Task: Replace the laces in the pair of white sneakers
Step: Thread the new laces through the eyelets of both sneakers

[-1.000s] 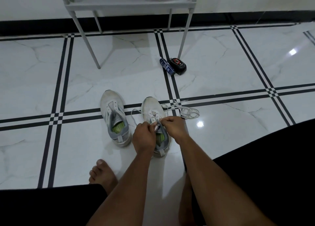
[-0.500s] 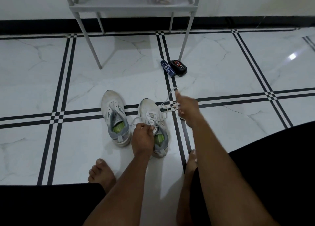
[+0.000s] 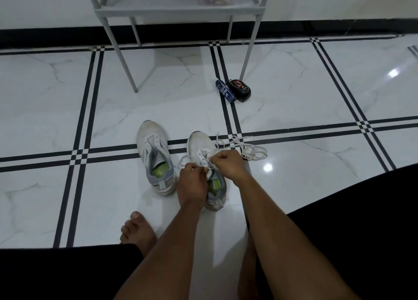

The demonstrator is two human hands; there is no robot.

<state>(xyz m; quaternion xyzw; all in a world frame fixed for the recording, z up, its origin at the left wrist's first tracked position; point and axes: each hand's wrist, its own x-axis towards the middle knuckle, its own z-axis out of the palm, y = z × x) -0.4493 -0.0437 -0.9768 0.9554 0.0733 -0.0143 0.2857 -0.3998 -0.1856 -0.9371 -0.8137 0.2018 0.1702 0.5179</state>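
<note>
Two white sneakers stand side by side on the tiled floor, toes pointing away. The left sneaker (image 3: 155,157) has bare eyelets and no lace. The right sneaker (image 3: 201,145) carries a white lace (image 3: 239,145) that trails off to its right in loose loops. My left hand (image 3: 192,182) pinches the lace over the sneaker's tongue. My right hand (image 3: 228,164) pinches the lace just beside it, at the upper eyelets. Both hands hide the middle of that shoe.
A dark blue packet (image 3: 225,91) and a black case with a red mark (image 3: 240,90) lie on the floor beyond the shoes. A grey metal rack (image 3: 178,11) stands at the back. My bare left foot (image 3: 138,229) rests near the front.
My right hand, which had swung out to the right pulling the lace, has come back to the right sneaker's eyelets. The left hand has stayed on the shoe.
</note>
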